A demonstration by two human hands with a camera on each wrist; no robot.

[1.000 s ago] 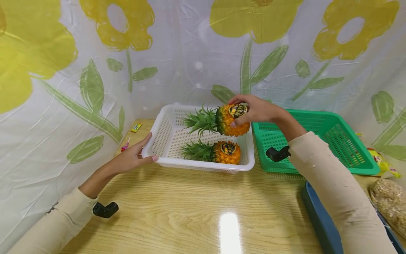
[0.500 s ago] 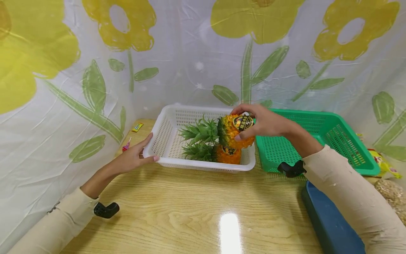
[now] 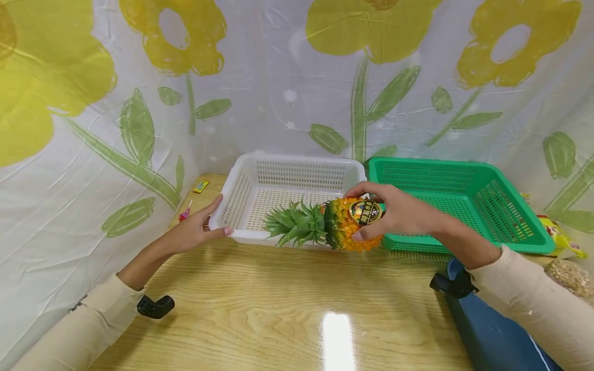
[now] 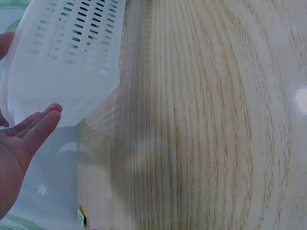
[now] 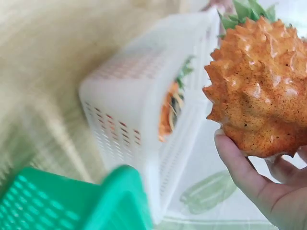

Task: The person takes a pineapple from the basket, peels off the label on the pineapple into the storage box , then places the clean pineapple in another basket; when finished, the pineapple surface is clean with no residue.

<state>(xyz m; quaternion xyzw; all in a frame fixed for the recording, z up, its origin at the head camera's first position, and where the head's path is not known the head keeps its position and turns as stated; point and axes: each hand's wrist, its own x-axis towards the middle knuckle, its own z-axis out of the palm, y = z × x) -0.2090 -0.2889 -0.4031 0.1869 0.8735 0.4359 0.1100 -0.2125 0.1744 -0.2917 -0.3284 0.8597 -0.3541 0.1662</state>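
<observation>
Right fingers (image 5: 241, 166) around upper pineapple (image 3: 331, 225)

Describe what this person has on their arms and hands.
The left sleeve and right sleeve are long and beige. A bent, black left device and right device sit near the wrists. The left hand and right hand wear no gloves.

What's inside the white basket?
The right wrist view shows part of a pineapple inside the white basket. In the head view, the held pineapple hides nearly all of that one.
</observation>
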